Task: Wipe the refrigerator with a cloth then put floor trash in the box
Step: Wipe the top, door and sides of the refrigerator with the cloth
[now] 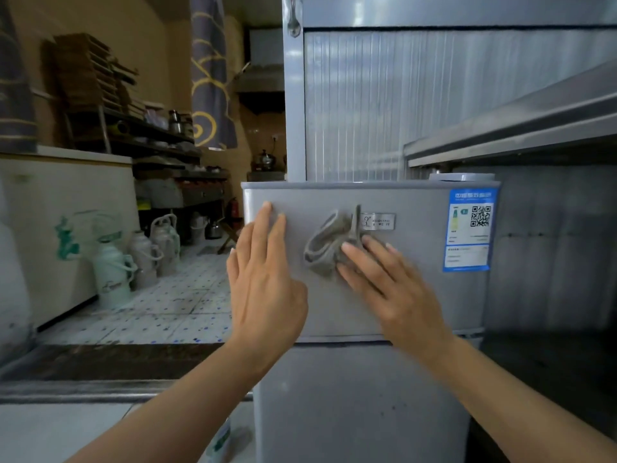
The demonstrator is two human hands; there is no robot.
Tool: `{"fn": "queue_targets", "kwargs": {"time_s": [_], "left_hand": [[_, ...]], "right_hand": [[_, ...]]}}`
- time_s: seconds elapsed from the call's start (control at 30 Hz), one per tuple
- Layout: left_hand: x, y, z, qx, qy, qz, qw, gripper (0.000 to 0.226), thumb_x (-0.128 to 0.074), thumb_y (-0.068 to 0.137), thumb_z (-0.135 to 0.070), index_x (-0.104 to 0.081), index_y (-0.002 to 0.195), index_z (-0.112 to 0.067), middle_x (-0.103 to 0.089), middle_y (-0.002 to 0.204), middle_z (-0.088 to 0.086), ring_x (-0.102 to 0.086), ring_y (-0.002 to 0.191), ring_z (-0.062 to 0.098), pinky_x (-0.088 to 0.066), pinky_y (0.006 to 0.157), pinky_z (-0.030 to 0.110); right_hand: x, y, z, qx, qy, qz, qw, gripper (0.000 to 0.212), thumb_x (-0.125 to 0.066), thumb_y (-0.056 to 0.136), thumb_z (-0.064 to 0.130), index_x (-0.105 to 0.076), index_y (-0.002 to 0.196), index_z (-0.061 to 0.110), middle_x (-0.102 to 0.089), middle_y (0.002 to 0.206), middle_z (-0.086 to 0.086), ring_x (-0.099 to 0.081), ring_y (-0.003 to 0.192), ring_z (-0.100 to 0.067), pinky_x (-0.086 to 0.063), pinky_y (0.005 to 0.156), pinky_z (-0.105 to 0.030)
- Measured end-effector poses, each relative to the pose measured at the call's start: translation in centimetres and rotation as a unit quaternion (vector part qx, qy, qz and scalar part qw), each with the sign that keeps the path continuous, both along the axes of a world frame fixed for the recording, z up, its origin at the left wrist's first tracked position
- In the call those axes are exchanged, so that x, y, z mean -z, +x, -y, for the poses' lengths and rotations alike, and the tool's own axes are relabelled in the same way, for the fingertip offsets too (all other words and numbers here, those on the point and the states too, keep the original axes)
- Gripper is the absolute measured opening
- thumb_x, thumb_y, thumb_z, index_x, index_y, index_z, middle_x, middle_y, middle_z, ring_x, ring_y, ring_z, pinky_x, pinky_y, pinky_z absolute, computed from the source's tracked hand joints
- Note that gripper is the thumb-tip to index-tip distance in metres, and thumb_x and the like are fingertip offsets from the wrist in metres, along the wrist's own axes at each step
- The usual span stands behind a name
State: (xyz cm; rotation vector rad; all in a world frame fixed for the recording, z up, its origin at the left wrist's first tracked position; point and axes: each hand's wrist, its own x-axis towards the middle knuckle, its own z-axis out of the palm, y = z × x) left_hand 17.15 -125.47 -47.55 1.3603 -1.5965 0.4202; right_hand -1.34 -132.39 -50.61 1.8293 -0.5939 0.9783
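1. While both bare arms reach forward, a small silver-grey refrigerator (417,295) fills the centre, its upper door smooth and faintly brushed, with rounded top corners.
2. Right hand (397,292) lies flat with fingers straight and spread, pressing a crumpled grey cloth (329,243) against the upper door; the cloth looks like soft, ribbed fabric, bunched into folds and loops, and part of it is hidden under the fingers.
3. Left hand (265,279) is open, fingers straight and together, fingertips touching the door near its left edge; it holds nothing.
4. Just right of the cloth sits a small rectangular metal nameplate (378,221); its writing is too small to read.
5. At the door's right side is a blue-and-white energy label (467,230) bearing a QR code; its printed text is blurred.
6. Behind the refrigerator stands a ribbed, translucent panel (417,105) in a grey metal frame.
7. To the left, pale insulated flasks (113,274) stand on a speckled tiled floor (187,302), beside a white chest cabinet (50,228) with a smudged green mark.
8. Shelves further back are dim and hard to make out.
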Motion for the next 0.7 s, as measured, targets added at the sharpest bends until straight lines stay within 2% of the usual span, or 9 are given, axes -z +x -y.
{"fn": "queue_targets", "kwargs": {"time_s": [0.13, 0.2, 0.3, 0.43, 0.5, 0.6, 0.7], "left_hand": [[-1.8, -0.3, 0.2, 0.007, -0.033, -0.053, 0.998, 0.079, -0.049, 0.077, 0.005, -0.018, 0.147, -0.014, -0.015, 0.156, -0.002, -0.009, 0.141, 0.016, -0.011, 0.117, 0.035], [-2.2, -0.4, 0.2, 0.007, -0.052, -0.051, 0.997, 0.077, -0.047, 0.075, 0.009, -0.023, 0.145, -0.012, -0.019, 0.154, 0.001, -0.013, 0.14, 0.017, -0.015, 0.116, 0.036], [-2.2, -1.0, 0.3, 0.004, -0.05, -0.024, 0.998, 0.08, -0.048, 0.072, 0.01, -0.023, 0.145, -0.013, -0.016, 0.154, 0.002, -0.013, 0.14, 0.018, -0.017, 0.116, 0.039], [-1.8, -1.9, 0.6, 0.001, -0.025, 0.009, 1.0, 0.079, -0.052, 0.072, 0.003, -0.023, 0.144, -0.014, -0.007, 0.157, 0.002, -0.009, 0.141, 0.022, -0.012, 0.117, 0.042], [-1.6, -2.2, 0.7, 0.0, -0.023, 0.015, 1.0, 0.078, -0.053, 0.072, 0.001, -0.025, 0.143, -0.014, -0.006, 0.157, 0.002, -0.008, 0.14, 0.023, -0.01, 0.117, 0.041], [-1.5, -2.6, 0.9, 0.013, -0.025, 0.027, 0.999, 0.078, -0.052, 0.072, 0.0, -0.024, 0.143, -0.016, -0.005, 0.157, -0.003, -0.005, 0.139, 0.017, 0.0, 0.115, 0.03], [-1.5, -3.2, 1.0, 0.025, -0.029, 0.018, 0.999, 0.078, -0.052, 0.073, 0.0, -0.024, 0.143, -0.017, -0.009, 0.156, -0.005, -0.007, 0.138, 0.015, -0.001, 0.114, 0.031]], "right_hand": [[-4.5, 3.9, -1.1, 0.011, -0.009, 0.098, 0.995, 0.034, -0.044, 0.093, 0.0, -0.06, 0.124, 0.003, -0.052, 0.137, -0.014, -0.049, 0.127, -0.036, -0.043, 0.103, -0.046], [-5.6, 5.8, -1.5, 0.007, -0.002, 0.134, 0.991, 0.034, -0.044, 0.093, 0.001, -0.06, 0.123, 0.002, -0.052, 0.137, -0.014, -0.049, 0.127, -0.036, -0.045, 0.1, -0.046], [-6.3, 5.6, -1.3, 0.003, -0.008, 0.137, 0.99, 0.033, -0.048, 0.093, 0.002, -0.061, 0.123, 0.003, -0.052, 0.138, -0.013, -0.048, 0.127, -0.035, -0.046, 0.1, -0.045], [-5.0, 0.5, -0.6, 0.008, 0.002, 0.167, 0.986, 0.039, -0.043, 0.091, -0.003, -0.058, 0.126, 0.001, -0.05, 0.139, -0.015, -0.044, 0.13, -0.035, -0.044, 0.102, -0.047], [-4.4, -2.7, -0.1, 0.031, 0.018, 0.217, 0.975, 0.045, -0.041, 0.086, -0.008, -0.055, 0.128, 0.0, -0.048, 0.14, -0.016, -0.042, 0.131, -0.035, -0.04, 0.105, -0.048], [-3.8, -5.7, 0.0, 0.07, 0.044, 0.296, 0.952, 0.05, -0.053, 0.077, -0.019, -0.057, 0.125, -0.004, -0.047, 0.14, -0.018, -0.046, 0.127, -0.038, -0.042, 0.103, -0.045], [-3.8, -2.9, -0.8, 0.063, 0.074, 0.391, 0.915, 0.055, -0.052, 0.075, -0.021, -0.054, 0.127, -0.004, -0.043, 0.144, -0.018, -0.042, 0.131, -0.039, -0.046, 0.1, -0.049]]}}
